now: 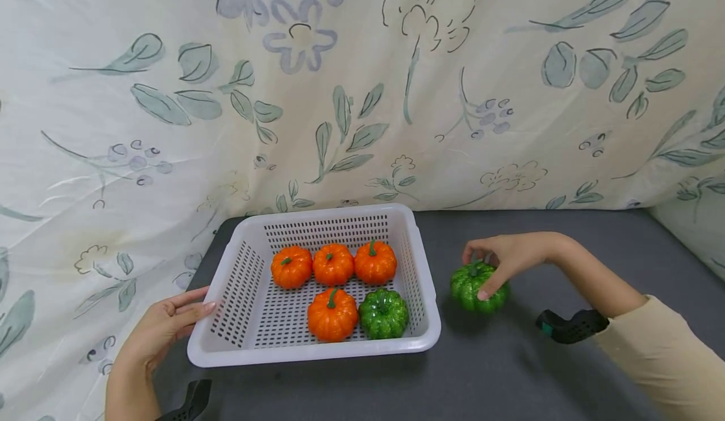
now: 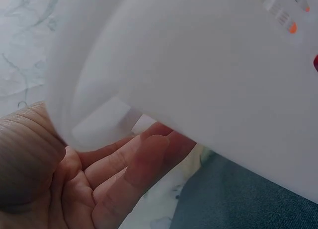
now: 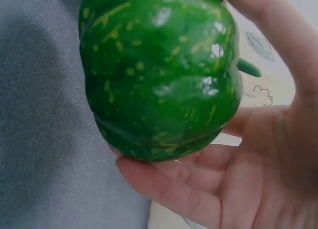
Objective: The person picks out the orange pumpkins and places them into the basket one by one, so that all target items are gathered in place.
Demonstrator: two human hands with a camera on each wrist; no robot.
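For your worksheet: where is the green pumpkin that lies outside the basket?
In the head view, the green pumpkin sits on the grey table, right of the white basket, gripped by the right hand.

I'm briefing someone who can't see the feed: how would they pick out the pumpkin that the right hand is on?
Start from the white perforated basket on the grey table. Look just to its right, outside its wall, where the right hand grips a green pumpkin from above. It is the only pumpkin on the table itself; the other green pumpkin and four orange ones sit inside the basket.

Grey table (image 1: 566, 383) w/ white basket (image 1: 421, 295) on left side, green pumpkin (image 1: 472, 289) just beside it, right.
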